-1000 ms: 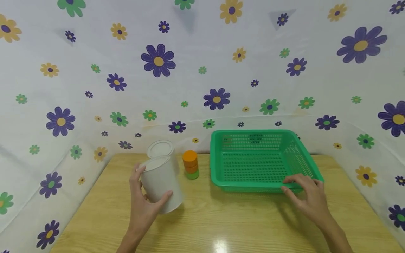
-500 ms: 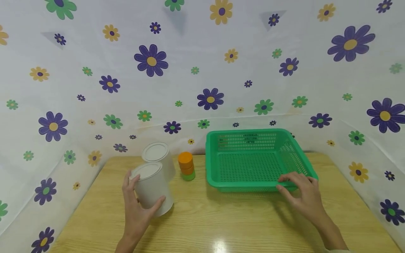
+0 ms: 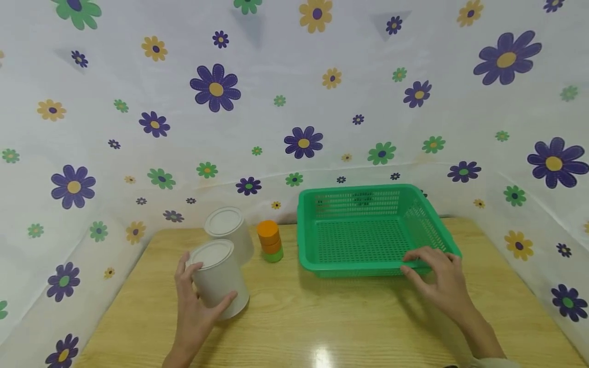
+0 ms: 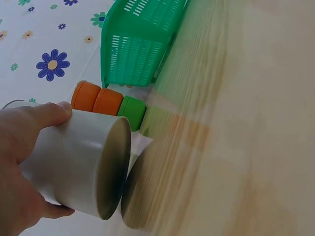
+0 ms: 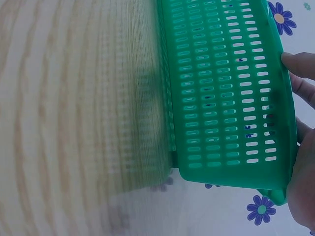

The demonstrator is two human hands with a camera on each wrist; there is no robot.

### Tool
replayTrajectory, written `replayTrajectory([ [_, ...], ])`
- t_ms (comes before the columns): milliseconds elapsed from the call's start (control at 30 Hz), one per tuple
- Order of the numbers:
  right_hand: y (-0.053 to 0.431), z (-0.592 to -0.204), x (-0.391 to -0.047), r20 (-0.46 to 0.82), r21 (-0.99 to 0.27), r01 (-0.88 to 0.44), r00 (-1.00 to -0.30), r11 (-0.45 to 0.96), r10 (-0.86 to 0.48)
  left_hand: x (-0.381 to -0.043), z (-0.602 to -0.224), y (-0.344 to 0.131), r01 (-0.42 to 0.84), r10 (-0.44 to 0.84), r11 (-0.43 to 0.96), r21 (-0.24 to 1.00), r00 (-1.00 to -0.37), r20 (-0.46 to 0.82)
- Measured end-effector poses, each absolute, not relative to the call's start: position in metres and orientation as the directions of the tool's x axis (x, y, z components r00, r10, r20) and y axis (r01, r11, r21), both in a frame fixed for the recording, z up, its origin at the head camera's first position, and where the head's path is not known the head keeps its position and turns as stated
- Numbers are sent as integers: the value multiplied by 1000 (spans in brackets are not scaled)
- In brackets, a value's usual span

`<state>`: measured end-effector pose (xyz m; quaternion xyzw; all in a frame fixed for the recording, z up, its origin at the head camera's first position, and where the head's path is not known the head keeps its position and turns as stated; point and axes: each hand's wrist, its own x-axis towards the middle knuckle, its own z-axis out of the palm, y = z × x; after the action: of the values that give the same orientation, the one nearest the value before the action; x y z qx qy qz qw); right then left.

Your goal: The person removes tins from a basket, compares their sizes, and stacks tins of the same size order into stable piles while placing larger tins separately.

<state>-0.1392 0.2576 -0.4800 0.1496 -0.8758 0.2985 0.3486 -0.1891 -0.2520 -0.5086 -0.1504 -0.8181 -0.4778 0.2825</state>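
Note:
My left hand (image 3: pixel 192 312) grips a light grey tin can (image 3: pixel 221 283) by its side, thumb on the near side and fingers round the far left. The can leans slightly, its base close over the table; in the left wrist view, that base (image 4: pixel 114 169) meets its own reflection at one edge. Behind it stands a second such can (image 3: pixel 241 237), partly hidden. My right hand (image 3: pixel 443 286) holds the front rim of a green plastic basket (image 3: pixel 354 268) near its right corner. In the right wrist view, the thumb (image 5: pixel 298 64) lies at the rim.
A small stack of orange and green cups (image 3: pixel 269 240) stands between the cans and the basket. The wooden table (image 3: pixel 322 317) is glossy. A white flower-printed cloth (image 3: pixel 271 117) rises behind and at both sides.
The can in my left hand has come away from the second can, down and slightly left, and stands more upright. My right hand stays on the basket rim. The view has shifted slightly.

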Motion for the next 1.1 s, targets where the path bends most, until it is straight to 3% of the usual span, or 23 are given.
replayTrajectory([
  [367, 263, -477, -133, 687, -426, -448, -726, 786, -41, -183, -513, -259, 503, 35, 457, 733, -834, 550],
  [767, 256, -479, -133, 693, -428, -464, -720, 776, -48, -178, -515, -271, 503, 41, 451, 738, -837, 545],
  [1100, 258, -477, -135, 673, -431, -460, -737, 776, -63, -181, -509, -288, 531, 139, 424, 733, -838, 527],
])
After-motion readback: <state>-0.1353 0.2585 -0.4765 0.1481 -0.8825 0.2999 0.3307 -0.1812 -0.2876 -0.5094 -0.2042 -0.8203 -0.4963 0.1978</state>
